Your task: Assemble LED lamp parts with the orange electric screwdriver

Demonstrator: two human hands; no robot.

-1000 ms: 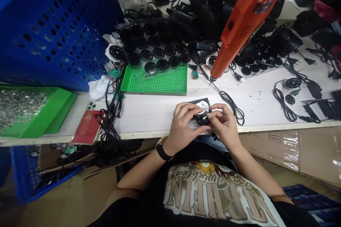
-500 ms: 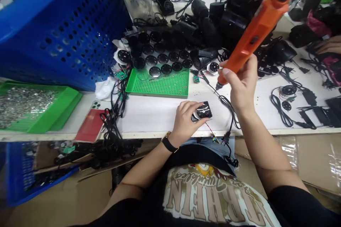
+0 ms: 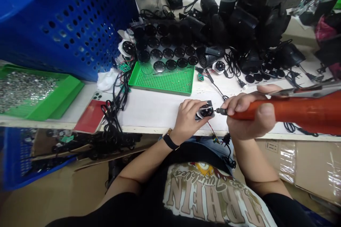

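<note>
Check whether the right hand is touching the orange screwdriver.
Touching: the head view shows the right hand wrapped around the front of the orange screwdriver.

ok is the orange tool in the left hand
No, the right hand grips the orange tool, while the left hand holds a round black part.

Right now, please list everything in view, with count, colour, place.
Bench: one, white, middle
Disc part: one, black and white, front
Power screwdriver: one, orange, right
Baskets: at least two, blue, left
Trays: at least two, green, left and centre
Metal bits: many, silver, left tray
Phonelike item: one, red, left
Discs: many, black, behind centre tray
Housings: several, black, back
Cables: many, black, around bench
Circuit boards: several, green, around bench
Cardboard: several pieces, brown, below bench
Left hand: one, bare, holding disc part
Right hand: one, bare, holding screwdriver
</note>
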